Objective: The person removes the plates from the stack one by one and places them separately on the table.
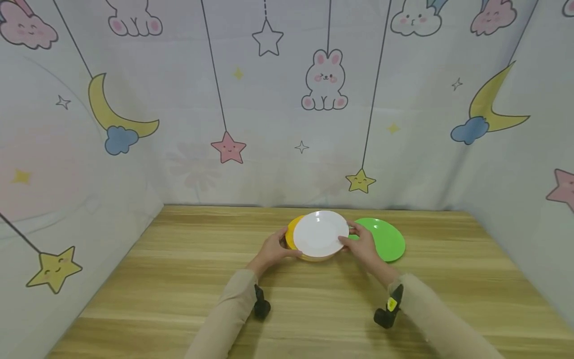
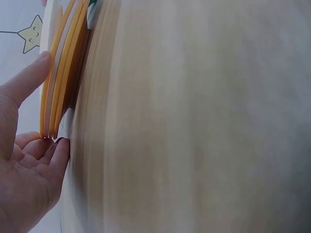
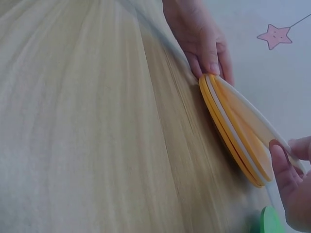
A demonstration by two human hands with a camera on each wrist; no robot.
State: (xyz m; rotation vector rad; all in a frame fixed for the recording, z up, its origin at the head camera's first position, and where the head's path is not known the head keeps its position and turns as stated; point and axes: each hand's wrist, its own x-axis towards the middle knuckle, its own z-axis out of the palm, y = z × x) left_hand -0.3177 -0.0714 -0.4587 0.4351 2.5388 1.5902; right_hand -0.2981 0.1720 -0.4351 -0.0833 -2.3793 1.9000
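A white plate [image 1: 321, 233] lies tilted over a stack of orange and white plates [image 3: 233, 138]. My right hand [image 1: 362, 245] pinches the white plate's right edge between thumb and fingers; in the right wrist view that side is raised off the stack, while the far side stays down at the stack's rim. My left hand [image 1: 274, 250] holds the stack's left edge, thumb [image 2: 34, 77] at the upper rim and fingers beneath. An orange plate [image 1: 291, 232] shows past the white one on the left. Most of the stack's top is hidden from the head view.
A green plate [image 1: 387, 241] lies on the wooden table [image 1: 202, 299] just right of the stack, partly behind my right hand. A light cloth backdrop [image 1: 278, 174] with printed stars, moons and rabbits rises behind the table and along both sides.
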